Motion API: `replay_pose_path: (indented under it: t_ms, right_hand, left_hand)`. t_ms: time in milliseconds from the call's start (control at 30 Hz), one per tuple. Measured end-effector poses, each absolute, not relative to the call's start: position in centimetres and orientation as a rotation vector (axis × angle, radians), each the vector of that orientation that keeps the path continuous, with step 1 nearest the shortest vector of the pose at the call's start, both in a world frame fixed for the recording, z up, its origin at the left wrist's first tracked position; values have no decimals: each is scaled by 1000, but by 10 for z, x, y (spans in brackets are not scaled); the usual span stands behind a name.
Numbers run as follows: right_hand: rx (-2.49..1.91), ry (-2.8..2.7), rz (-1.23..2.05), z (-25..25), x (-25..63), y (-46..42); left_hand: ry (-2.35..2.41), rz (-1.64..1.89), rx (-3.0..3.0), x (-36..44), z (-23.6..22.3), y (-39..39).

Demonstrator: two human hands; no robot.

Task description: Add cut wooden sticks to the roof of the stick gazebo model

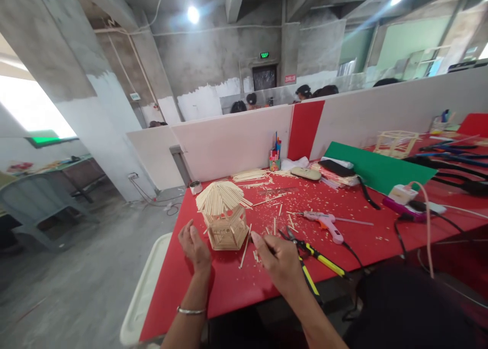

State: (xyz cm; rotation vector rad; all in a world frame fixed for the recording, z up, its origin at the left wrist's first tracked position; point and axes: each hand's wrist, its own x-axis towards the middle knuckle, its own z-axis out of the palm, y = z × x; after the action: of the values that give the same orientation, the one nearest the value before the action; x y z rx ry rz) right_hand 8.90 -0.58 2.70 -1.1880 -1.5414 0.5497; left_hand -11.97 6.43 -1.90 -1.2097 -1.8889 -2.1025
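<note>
A small pavilion model (pixel 227 229) of pale wooden sticks, with a cone-shaped stick roof (pixel 220 197), stands upright near the table's left end. My left hand (pixel 195 248) is just left of it, cupped with bent fingers and nothing visible in it; a silver bangle circles the wrist. To the model's right, my right hand (pixel 280 260) is closed around something small and dark, mostly hidden by the fingers. A loose stick (pixel 245 248) leans or lies between that hand and the model. Beside my right hand are pliers (pixel 324 260) with yellow-and-black handles.
A pink glue gun (pixel 326 224) with a glue stick lies right on the red table (pixel 229 290). Scraps and sticks (pixel 249 176) litter the top. Behind are a pen cup (pixel 274 162), a small tin (pixel 195 187), a green board (pixel 375 166) and a white partition (pixel 232 144). Cables hang at right.
</note>
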Motion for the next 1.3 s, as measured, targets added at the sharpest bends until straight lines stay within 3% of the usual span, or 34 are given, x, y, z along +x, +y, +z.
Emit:
replay_pose_path:
  t_ms: [267,433,533,633,767,900,1100,1300]
  right_hand:
    - [-1014,-1686,618,22,97,-7]
    - [-932,-1704,607,21,77,-11]
    - [-967,-1773,576,21,85,-10]
    - [-1360,-1831,524,21,124,0]
    - [-2101,-1473,363,9,197,25]
    - [-2402,-1305,466,-12,242,53]
    - [-2357,-1387,485,-26,249,60]
    - [-2041,-1546,332,-21,181,34]
  left_hand:
    - [-1901,-2090,-1199,-94,-1,5]
    - [-2258,-2340,-2039,-54,16,-19]
    - [-2171,-2584,-1958,-43,24,-10]
    - [-2120,-2622,-1661,-42,25,-3]
    - [-2171,-2586,-1533,-44,18,-3]
    - [-2174,-2463,-1655,-46,11,-3]
    - [-2146,-2436,-1782,-46,13,-7]
    - [-2307,-2324,-1864,-39,15,-14]
